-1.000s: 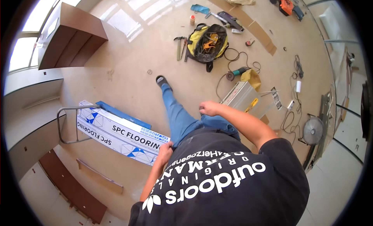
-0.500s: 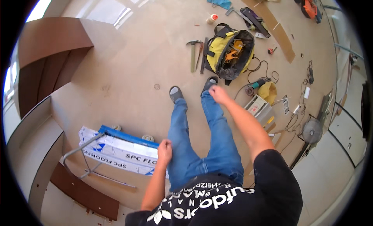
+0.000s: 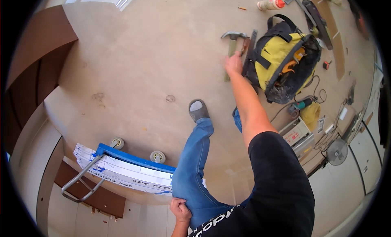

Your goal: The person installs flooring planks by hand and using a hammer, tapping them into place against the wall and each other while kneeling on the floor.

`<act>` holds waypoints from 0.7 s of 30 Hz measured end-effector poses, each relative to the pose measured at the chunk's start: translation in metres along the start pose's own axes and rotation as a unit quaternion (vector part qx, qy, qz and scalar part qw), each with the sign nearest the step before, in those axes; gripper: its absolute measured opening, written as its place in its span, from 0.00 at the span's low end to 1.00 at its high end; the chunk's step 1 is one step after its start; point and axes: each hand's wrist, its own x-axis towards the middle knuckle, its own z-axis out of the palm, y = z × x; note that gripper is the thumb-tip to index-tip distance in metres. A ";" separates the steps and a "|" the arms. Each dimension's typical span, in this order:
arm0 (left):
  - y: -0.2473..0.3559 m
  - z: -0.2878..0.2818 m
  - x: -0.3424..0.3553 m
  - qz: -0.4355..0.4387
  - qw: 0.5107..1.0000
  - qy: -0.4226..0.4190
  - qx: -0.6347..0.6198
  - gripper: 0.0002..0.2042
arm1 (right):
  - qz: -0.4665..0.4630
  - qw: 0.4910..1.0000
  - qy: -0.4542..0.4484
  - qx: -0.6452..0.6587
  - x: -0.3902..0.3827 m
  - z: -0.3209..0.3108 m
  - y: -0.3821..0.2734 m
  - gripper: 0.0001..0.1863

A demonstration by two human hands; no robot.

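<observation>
My right hand [image 3: 233,65] is stretched down to the floor tools, over the handle of a claw hammer [image 3: 232,47]. Its fingers are partly hidden, so whether they grip the handle does not show. Beside the hammer lie a slim tool with a reddish handle [image 3: 245,44] and a long dark flat bar [image 3: 249,51]. A yellow and black tool bag [image 3: 266,60] stands open just right of them, with orange tools [image 3: 291,66] inside. Against my left thigh rests my left hand [image 3: 180,209], curled into a fist with nothing visible in it.
A blue trolley [image 3: 134,157] on wheels carries boxes of flooring [image 3: 122,176] at lower left. Right of the bag are an angle grinder [image 3: 296,108], cables and a fan [image 3: 337,152]. A white bottle with a red cap [image 3: 271,4] lies beyond the bag. Brown cabinets [image 3: 40,45] line the left.
My body has bent lower and my right hand has moved from beside my leg to the hammer. My left hand has come down onto my thigh. The floor things look nearer.
</observation>
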 end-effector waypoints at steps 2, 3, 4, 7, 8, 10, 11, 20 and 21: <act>0.005 -0.002 -0.005 -0.022 1.000 0.001 -0.002 0.08 | 0.048 0.998 -0.038 0.004 0.000 0.007 -0.007 0.34; 0.012 0.010 -0.004 -0.012 1.000 -0.015 -0.014 0.08 | 0.041 0.997 -0.061 -0.027 0.026 -0.003 0.014 0.32; 0.018 0.021 -0.004 0.008 0.999 -0.029 -0.041 0.08 | 0.035 0.995 -0.071 -0.062 0.057 -0.030 0.036 0.29; 0.036 0.030 -0.015 0.004 0.998 -0.062 -0.031 0.09 | 0.076 0.980 -0.177 0.038 0.021 -0.063 0.042 0.26; 0.039 0.027 -0.018 -0.005 0.997 -0.074 -0.005 0.09 | -0.015 0.965 -0.243 -0.100 -0.004 -0.072 0.037 0.26; 0.041 0.008 -0.031 -0.026 0.996 -0.080 0.041 0.10 | -0.213 0.912 -0.275 -0.217 -0.093 -0.101 0.014 0.25; 0.041 0.005 -0.035 -0.022 0.995 -0.087 0.051 0.09 | -0.321 0.861 -0.286 -0.272 -0.124 -0.129 0.011 0.25; 0.149 0.003 -0.017 0.174 0.902 -0.343 0.195 0.14 | -0.187 0.913 -0.266 -0.248 -0.370 -0.492 0.168 0.17; 0.137 0.005 0.009 0.147 0.902 -0.379 0.150 0.14 | -0.215 0.903 -0.225 -0.296 -0.405 -0.553 0.168 0.16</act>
